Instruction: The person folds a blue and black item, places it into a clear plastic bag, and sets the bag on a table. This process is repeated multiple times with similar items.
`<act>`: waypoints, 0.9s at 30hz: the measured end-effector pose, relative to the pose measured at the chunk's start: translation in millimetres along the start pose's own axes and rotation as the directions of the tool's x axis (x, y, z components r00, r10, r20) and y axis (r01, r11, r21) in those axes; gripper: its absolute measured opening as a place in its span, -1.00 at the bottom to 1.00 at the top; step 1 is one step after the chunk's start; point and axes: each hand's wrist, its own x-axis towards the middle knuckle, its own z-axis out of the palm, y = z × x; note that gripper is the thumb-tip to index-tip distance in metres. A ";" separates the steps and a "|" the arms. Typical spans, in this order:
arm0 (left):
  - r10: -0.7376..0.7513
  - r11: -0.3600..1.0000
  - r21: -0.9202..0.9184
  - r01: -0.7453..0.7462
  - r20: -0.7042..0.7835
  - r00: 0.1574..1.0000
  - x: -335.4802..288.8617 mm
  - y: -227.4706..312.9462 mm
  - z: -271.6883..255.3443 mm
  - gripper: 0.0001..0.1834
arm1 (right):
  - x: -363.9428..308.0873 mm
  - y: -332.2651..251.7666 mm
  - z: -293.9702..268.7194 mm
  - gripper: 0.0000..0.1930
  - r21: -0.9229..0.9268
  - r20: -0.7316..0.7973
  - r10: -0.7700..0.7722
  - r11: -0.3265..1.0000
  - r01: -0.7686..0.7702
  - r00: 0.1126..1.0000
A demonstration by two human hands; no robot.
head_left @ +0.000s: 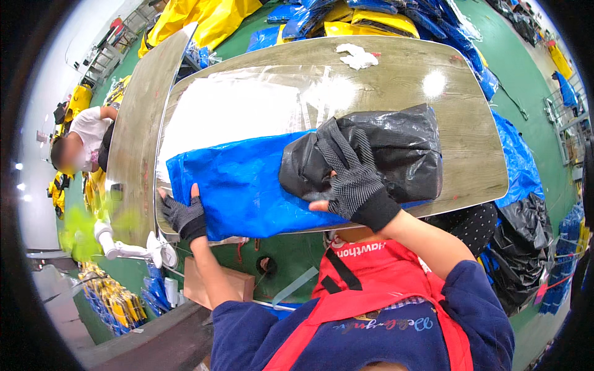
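Now resting the right hand (360,187) on black plastic (405,145), with fingers spread wide, over blue plastic (241,182) on the tabletop (468,145), and touching the blue's left end with the left hand (187,217), with fingers clamped or loose, hard to tell from above.

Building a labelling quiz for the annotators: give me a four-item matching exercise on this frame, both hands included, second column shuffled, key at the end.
Column 1
1. Left hand
2. Right hand
3. Black sheet
4. White crumpled cloth

Column 2
A. Lies over the right part of the blue sheet
B. Near the far edge of the table
C. At the left end of the blue sheet
D. Spread over the black sheet

Pairs: 1-C, 2-D, 3-A, 4-B
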 end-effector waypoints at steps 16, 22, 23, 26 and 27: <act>0.402 -0.104 -0.456 0.884 0.793 0.457 29.8 22.0 -127.8 -0.46 | 8.8 -14.7 65.6 -0.55 0.042 0.070 0.000 0.999 -0.003 0.998; 0.667 -0.020 -0.595 0.804 0.591 0.454 -29.6 298.5 -126.7 -0.58 | -27.1 -5.9 41.6 -0.59 -0.090 -0.028 0.059 0.994 -0.061 0.998; 0.729 0.025 -0.565 0.825 0.575 0.372 -46.8 332.7 -111.1 -0.36 | -35.7 -6.9 43.1 -0.59 -0.064 -0.019 0.070 0.995 -0.071 0.997; 0.834 0.030 -0.885 0.464 0.278 0.476 -115.1 410.7 -59.0 -0.10 | -48.0 -1.0 40.0 -0.57 -0.013 -0.024 0.093 0.996 -0.093 0.995; 0.850 0.096 -0.951 0.295 0.232 0.472 -128.7 419.0 -26.1 -0.12 | -50.1 1.7 39.7 -0.57 0.002 -0.024 0.104 0.995 -0.104 0.994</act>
